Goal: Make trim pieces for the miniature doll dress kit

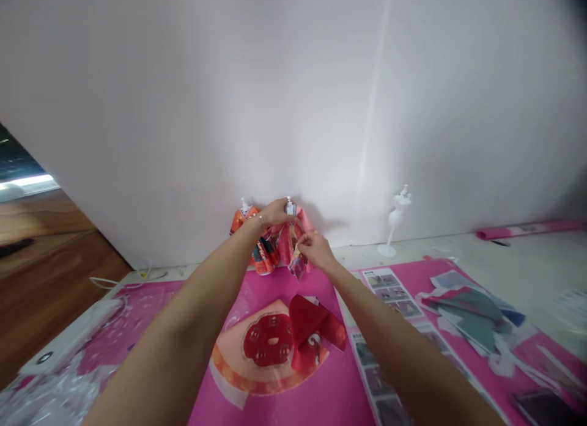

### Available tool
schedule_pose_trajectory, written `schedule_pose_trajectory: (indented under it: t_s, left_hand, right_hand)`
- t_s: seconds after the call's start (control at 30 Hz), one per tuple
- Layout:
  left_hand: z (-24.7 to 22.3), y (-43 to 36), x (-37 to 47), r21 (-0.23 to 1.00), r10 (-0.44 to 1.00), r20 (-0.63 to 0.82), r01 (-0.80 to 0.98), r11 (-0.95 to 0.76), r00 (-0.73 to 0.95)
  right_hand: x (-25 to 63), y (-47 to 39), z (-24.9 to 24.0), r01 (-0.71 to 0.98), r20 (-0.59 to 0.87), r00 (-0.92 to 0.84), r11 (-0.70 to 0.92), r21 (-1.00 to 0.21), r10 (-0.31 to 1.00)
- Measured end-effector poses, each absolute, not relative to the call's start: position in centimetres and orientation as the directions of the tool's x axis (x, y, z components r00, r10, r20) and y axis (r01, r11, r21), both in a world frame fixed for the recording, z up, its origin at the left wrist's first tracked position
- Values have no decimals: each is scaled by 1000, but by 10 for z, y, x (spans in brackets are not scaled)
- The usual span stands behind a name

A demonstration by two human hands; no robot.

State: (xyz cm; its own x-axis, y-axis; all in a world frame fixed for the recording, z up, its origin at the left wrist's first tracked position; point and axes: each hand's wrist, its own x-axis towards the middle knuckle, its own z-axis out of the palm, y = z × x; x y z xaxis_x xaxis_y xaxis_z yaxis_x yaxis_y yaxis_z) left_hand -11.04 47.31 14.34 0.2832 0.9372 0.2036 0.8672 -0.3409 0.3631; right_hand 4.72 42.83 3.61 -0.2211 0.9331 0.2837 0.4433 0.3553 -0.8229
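Observation:
Against the white wall stands a miniature dress form (289, 201) wearing a pink doll robe (305, 218) with a patterned collar. My left hand (275, 213) closes on the robe at its neck and shoulder, its fingertips partly hidden. Lower down, my right hand (315, 249) pinches a light edge of patterned cloth (298, 266) at the robe's front. Just left of it, an orange doll robe (263, 255) hangs on a second small form (244, 204), partly behind my left wrist.
Fan-shaped peach and red fabric (238, 359) lies on the pink mat (275, 411), with folded red cloth (307, 322) on top. To the right are a printed picture sheet (389, 291), grey-green fabric pieces (477, 316), a bare white dress form (398, 218) and a pink roll (527, 229). Clear plastic (59, 389) lies left.

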Motion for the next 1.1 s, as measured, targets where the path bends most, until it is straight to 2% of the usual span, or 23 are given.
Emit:
schedule_pose_trajectory:
  t_s: [0.27, 0.63, 0.9, 1.1]
  left_hand:
    - [146, 460, -108, 370, 942, 198, 869, -329, 272]
    - [148, 458, -105, 411, 935, 242, 845, -342, 261]
    - [164, 443, -96, 569, 903, 375, 717, -402, 209]
    - [186, 386, -74, 706, 877, 479, 572, -417, 48]
  right_hand:
    - [50, 426, 45, 428, 292, -174, 339, -838, 940]
    - [60, 423, 49, 423, 241, -263, 337, -841, 934]
    - [89, 403, 66, 306, 263, -275, 343, -888, 925]
    - [137, 353, 129, 219, 287, -363, 380, -899, 887]
